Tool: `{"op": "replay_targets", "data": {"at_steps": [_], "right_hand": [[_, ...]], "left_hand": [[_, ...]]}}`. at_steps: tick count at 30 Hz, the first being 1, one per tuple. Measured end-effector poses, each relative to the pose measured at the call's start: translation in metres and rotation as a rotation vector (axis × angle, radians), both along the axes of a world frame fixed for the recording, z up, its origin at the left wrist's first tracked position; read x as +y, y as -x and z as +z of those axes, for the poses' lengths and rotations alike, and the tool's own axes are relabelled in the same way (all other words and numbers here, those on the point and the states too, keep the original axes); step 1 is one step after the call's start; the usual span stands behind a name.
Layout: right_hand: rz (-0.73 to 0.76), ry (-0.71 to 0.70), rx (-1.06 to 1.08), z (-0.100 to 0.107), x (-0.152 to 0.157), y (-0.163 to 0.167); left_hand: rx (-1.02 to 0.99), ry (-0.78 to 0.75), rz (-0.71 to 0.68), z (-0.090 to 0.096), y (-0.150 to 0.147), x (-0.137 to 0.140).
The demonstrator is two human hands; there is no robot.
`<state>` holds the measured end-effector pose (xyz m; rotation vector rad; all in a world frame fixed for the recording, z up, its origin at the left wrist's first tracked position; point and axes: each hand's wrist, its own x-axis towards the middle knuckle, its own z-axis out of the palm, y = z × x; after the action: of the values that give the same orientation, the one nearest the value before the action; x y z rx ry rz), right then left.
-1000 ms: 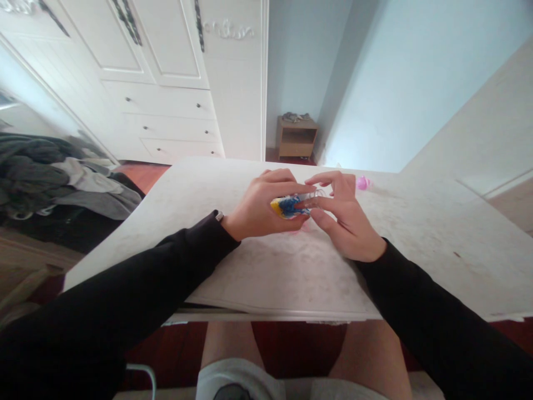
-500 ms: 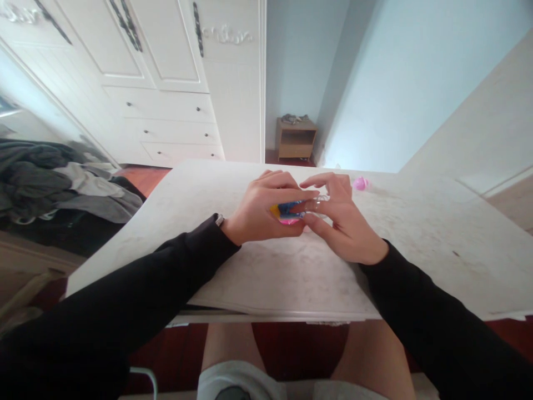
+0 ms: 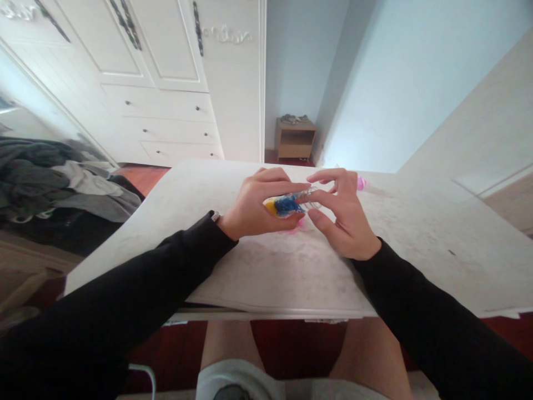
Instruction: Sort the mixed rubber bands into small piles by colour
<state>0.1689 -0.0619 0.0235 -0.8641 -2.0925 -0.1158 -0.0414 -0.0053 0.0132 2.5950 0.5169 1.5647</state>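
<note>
My left hand (image 3: 263,203) is wrapped round a small clear container (image 3: 287,204) lying on its side. Yellow shows at its left end, and a tangle of thin blue strands sits in the middle. The clear right end faces my right hand (image 3: 339,214), whose fingers are spread. Its index fingertip is at the rim, and the thumb is just below; whether they touch it I cannot tell. Beneath the container a pink patch (image 3: 300,223) shows on the white table (image 3: 266,272), partly hidden by my left hand.
A pink object (image 3: 362,183) lies on the table beyond my right hand, partly covered by it. A white wardrobe (image 3: 175,105) and a small wooden cabinet (image 3: 296,140) stand behind the table. Dark clothes (image 3: 33,183) are piled at the left.
My right index finger has come out of the container, and the right fingers have spread. More of the yellow and blue contents now shows. My left hand has shifted slightly left.
</note>
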Motion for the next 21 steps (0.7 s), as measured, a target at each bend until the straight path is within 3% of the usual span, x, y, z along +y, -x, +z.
{"op": "replay_targets", "data": {"at_steps": [3,6,10,14,21], "right_hand": [[-0.015,-0.087,0.186,-0.004,0.006,-0.003],[-0.051,-0.039,0.284,-0.009,0.015,-0.007],[0.016,0.215,0.068,-0.02,0.027,-0.006],[0.063,0.435,-0.177,-0.028,0.037,0.003],[0.115,0.468,-0.272,-0.032,0.047,0.011]], "left_hand": [[-0.07,0.054,-0.005,0.0,0.001,0.006],[-0.228,0.171,0.017,-0.004,0.004,0.019],[-0.413,0.302,0.036,-0.013,0.007,0.044],[-0.47,0.33,0.072,-0.019,0.01,0.057],[-0.415,0.322,0.112,-0.018,0.011,0.056]]}}
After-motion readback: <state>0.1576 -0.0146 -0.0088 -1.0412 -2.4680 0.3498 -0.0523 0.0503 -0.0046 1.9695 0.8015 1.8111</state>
